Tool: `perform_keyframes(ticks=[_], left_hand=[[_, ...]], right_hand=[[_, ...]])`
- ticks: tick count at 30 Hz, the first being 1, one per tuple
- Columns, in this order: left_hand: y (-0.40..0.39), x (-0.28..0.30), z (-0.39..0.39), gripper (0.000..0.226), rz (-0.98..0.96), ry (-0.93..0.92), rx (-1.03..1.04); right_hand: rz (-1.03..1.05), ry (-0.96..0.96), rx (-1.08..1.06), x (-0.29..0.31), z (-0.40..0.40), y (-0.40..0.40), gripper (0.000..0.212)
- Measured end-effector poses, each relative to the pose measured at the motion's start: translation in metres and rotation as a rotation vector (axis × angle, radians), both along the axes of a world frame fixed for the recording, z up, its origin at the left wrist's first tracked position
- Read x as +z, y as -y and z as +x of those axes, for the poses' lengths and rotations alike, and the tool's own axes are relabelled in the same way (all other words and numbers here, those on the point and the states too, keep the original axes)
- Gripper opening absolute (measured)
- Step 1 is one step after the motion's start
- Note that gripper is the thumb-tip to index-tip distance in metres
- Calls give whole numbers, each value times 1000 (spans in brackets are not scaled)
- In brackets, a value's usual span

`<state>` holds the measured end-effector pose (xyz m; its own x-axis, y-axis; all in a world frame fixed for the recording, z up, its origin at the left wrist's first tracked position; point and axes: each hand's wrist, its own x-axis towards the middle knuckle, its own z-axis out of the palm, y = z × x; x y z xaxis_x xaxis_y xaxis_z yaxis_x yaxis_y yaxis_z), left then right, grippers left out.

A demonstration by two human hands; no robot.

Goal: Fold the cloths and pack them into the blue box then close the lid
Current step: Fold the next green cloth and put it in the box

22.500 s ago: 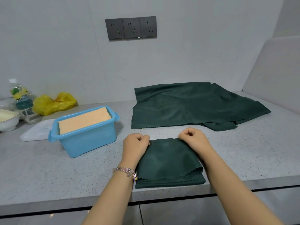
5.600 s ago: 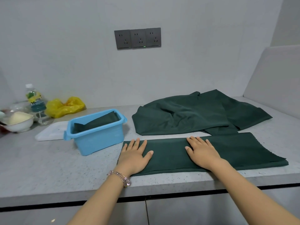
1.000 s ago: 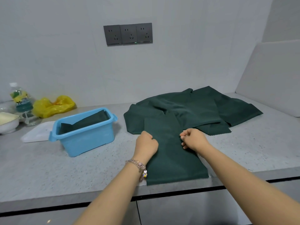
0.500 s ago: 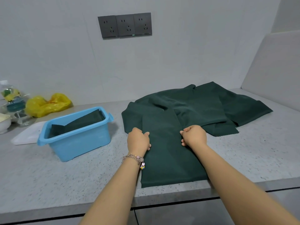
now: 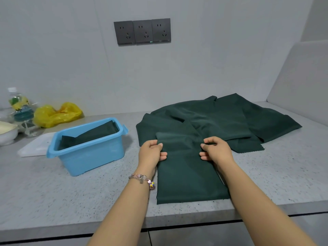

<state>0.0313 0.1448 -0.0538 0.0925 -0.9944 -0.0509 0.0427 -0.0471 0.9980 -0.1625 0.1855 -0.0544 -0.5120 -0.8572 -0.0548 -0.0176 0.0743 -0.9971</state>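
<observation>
A dark green cloth (image 5: 186,176), folded into a long strip, lies on the counter and reaches the front edge. My left hand (image 5: 150,153) pinches the strip's far left corner and my right hand (image 5: 215,150) pinches its far right corner; the far end is lifted and curls toward me. Behind the strip lies a loose pile of dark green cloths (image 5: 220,119). The blue box (image 5: 88,153) stands open to the left with a folded green cloth (image 5: 90,134) inside it. Its white lid (image 5: 34,147) lies flat behind the box on the left.
A yellow plastic bag (image 5: 56,114), a water bottle (image 5: 20,110) and a white bowl (image 5: 7,133) stand at the back left by the wall. A grey panel (image 5: 301,82) rises at the right. The counter's front edge (image 5: 71,226) runs below my arms.
Both hands have lifted the strip's far end off the loose pile and begun drawing it toward me, so a fold is forming across the strip.
</observation>
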Motion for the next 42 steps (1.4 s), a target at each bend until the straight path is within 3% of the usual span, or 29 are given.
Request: perform_keyframes(ticks=[3, 6, 12, 24, 30, 34, 42], left_hand=[[-3, 4, 3, 13, 17, -56, -4], [-5, 6, 5, 21, 51, -71, 8], [-7, 7, 4, 11, 23, -116, 20], [-11, 13, 9, 8, 28, -254, -56], [-16, 20, 5, 17, 56, -193, -100], [-19, 18, 2, 10, -55, -79, -132], [-18, 17, 11, 11, -16, -100, -231]], right_hand=[[-14, 44, 18, 2, 0, -2, 10], [32, 31, 20, 3, 1, -3, 22], [-40, 73, 34, 3, 0, -3, 4], [-103, 256, 172, 9, -12, -11, 10], [-74, 247, 235, 9, -17, -12, 12], [-98, 194, 189, 4, -13, -9, 6], [-91, 297, 246, 7, -22, -12, 17]])
